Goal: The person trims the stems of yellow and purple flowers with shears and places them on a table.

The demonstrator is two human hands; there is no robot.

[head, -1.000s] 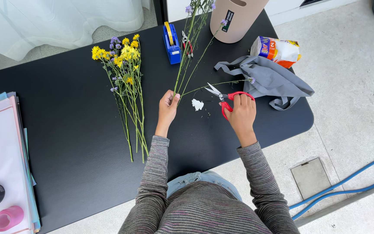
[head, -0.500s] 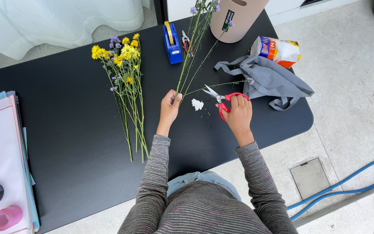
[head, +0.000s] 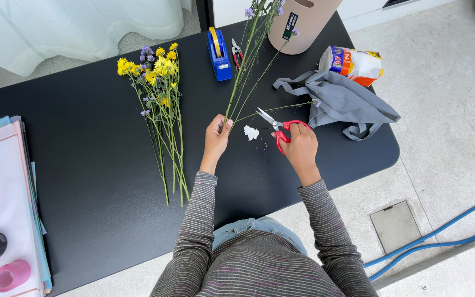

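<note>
— Head view: left hand [head: 216, 137] closed around the purple-flower stems [head: 247, 66], right hand [head: 299, 147] gripping red scissors [head: 279, 127], blades open, on the black table [head: 83, 165].

— And nearby?

— A white scrap [head: 251, 132] between the hands; yellow bunch [head: 160, 110] lies left, grey bag [head: 347, 102] right, blue tape dispenser [head: 219, 54] behind.

A single head-worn camera looks almost straight down from above the person, whose striped sleeves rise from the bottom centre of the frame toward the middle. It sits high enough to take in nearly the whole black table [head: 83, 165], which runs from the left edge to the right of centre. Pale floor fills the right side, and no second view overlaps it.
</note>
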